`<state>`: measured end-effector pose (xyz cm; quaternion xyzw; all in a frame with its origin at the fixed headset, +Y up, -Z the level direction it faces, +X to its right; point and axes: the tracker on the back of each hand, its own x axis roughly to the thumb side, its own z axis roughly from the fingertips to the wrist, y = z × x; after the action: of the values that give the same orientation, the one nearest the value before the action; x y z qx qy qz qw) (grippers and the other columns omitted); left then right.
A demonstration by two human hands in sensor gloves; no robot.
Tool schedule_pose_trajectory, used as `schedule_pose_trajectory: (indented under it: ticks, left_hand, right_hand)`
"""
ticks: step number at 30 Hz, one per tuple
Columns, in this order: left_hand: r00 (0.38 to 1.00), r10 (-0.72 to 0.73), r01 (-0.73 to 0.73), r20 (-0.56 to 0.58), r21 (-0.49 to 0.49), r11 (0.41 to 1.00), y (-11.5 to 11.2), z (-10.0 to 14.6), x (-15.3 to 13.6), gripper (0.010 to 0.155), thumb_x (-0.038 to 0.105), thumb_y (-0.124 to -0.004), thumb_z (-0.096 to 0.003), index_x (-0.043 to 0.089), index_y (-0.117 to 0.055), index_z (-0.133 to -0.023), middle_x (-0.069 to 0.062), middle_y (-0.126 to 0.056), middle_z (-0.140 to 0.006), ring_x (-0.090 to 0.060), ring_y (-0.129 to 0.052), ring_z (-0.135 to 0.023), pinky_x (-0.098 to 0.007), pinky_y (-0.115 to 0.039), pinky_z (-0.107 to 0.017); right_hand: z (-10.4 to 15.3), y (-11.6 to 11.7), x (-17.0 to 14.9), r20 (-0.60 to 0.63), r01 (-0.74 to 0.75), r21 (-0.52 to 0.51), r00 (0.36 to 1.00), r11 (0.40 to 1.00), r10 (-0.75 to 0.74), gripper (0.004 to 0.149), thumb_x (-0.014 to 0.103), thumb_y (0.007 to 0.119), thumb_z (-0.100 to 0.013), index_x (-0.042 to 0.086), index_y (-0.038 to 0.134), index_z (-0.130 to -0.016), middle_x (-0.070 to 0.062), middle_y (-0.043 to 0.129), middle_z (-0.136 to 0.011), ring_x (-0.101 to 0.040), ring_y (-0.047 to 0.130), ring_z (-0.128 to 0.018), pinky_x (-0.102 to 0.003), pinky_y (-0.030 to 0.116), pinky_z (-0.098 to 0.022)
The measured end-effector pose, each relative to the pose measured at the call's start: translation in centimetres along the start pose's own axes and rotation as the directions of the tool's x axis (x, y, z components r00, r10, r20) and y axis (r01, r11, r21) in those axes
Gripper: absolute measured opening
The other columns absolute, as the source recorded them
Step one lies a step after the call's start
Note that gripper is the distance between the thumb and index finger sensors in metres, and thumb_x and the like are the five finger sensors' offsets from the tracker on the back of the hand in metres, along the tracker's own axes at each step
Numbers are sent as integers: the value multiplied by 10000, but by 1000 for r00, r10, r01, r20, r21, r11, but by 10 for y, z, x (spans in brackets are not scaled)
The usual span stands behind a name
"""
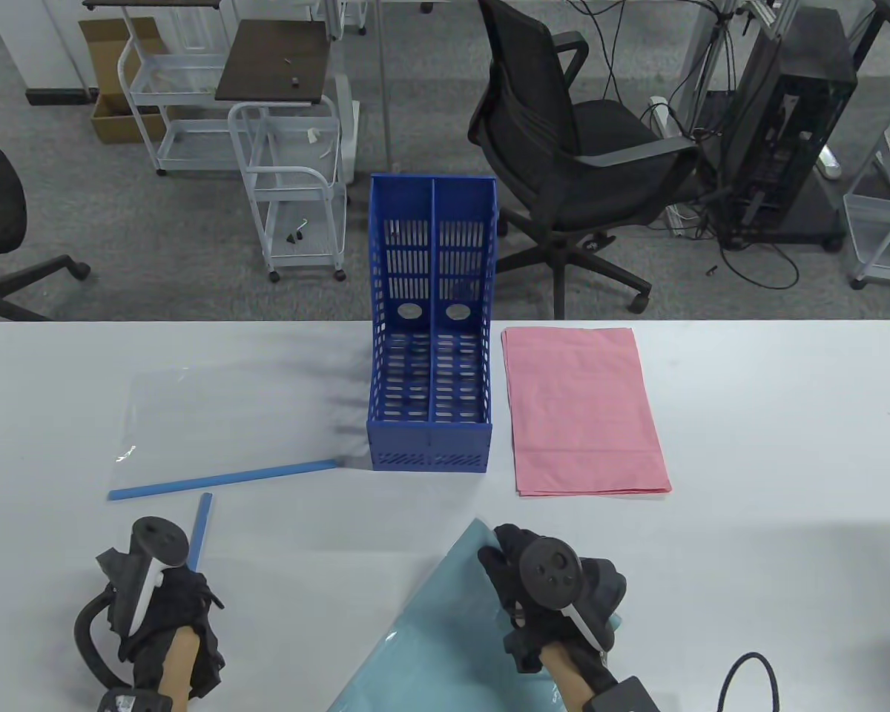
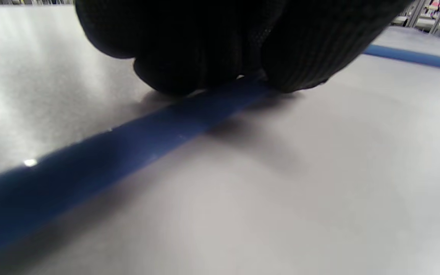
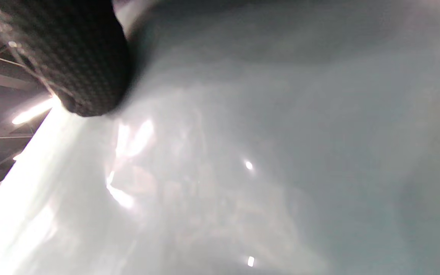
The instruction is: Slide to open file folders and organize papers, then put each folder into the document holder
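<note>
My left hand (image 1: 167,593) rests at the near left of the table and pinches one end of a loose blue slide bar (image 1: 200,530), whose other end points away from me. In the left wrist view the fingers (image 2: 204,46) press down on that bar (image 2: 136,137). My right hand (image 1: 512,571) grips the top edge of a glossy teal folder (image 1: 423,645), which lies tilted at the near centre. A gloved finger (image 3: 75,57) lies on the folder's surface (image 3: 262,160). The blue two-slot document holder (image 1: 430,437) stands mid-table with both slots showing nothing inside.
A clear folder (image 1: 230,415) with its own blue slide bar (image 1: 222,480) lies left of the holder. A stack of pink paper (image 1: 586,411) lies to the holder's right. Beyond the white table (image 1: 786,445) stand an office chair (image 1: 564,148) and carts.
</note>
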<state>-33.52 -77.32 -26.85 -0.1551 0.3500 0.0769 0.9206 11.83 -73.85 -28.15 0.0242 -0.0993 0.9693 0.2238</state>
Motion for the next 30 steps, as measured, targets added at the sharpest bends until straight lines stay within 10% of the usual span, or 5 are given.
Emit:
schedule_pose_trajectory:
  ticks: [8, 13, 21, 27, 30]
  left_hand:
    - [998, -31, 32, 61, -18, 999, -3, 3, 11, 507, 413, -916, -378, 149, -911, -811, -89, -959, -653, -244, -1016, -453, -483, -856, -453]
    - [936, 261, -215, 237, -201, 956, -2, 12, 20, 495, 450, -874, -391, 164, -937, -791, -68, -987, -625, -213, -1027, -414, -448, -873, -426]
    - [379, 837, -516, 395, -660, 545, 10, 40, 94, 478, 442, -835, -436, 219, -886, -856, -57, -965, -694, -172, -1017, -376, -396, -882, -382]
    - [62, 932, -692, 357, -658, 297, 16, 46, 108, 476, 444, -825, -447, 258, -857, -884, -24, -950, -760, -153, -1044, -417, -386, -899, -418]
    - [23, 938, -724, 346, -641, 254, 16, 42, 101, 477, 450, -818, -451, 268, -847, -891, -14, -945, -770, -142, -1053, -431, -380, -905, -427]
  right_hand:
    - [-1, 2, 1, 6, 2, 29, 1000, 1000, -3, 434, 485, 891, -313, 248, 930, -675, 44, 1048, -486, -155, 1017, -320, -390, 895, -400]
    - [-1, 4, 4, 44, -9, 51, 999, 999, 7, 433, 491, 893, -308, 258, 930, -672, 52, 1047, -484, -147, 1016, -318, -383, 897, -401]
    - [0, 8, 9, 158, -2, 145, 987, 989, -21, 431, 481, 895, -301, 270, 925, -676, 53, 1043, -502, -152, 1010, -343, -390, 887, -428]
    - [5, 9, 17, 246, -4, 192, 968, 981, -45, 427, 470, 900, -299, 271, 927, -676, 45, 1042, -505, -162, 1007, -352, -400, 880, -440]
    - [7, 9, 22, 272, -2, 210, 961, 978, -57, 425, 463, 903, -298, 267, 929, -674, 39, 1040, -507, -169, 1004, -355, -405, 875, -445]
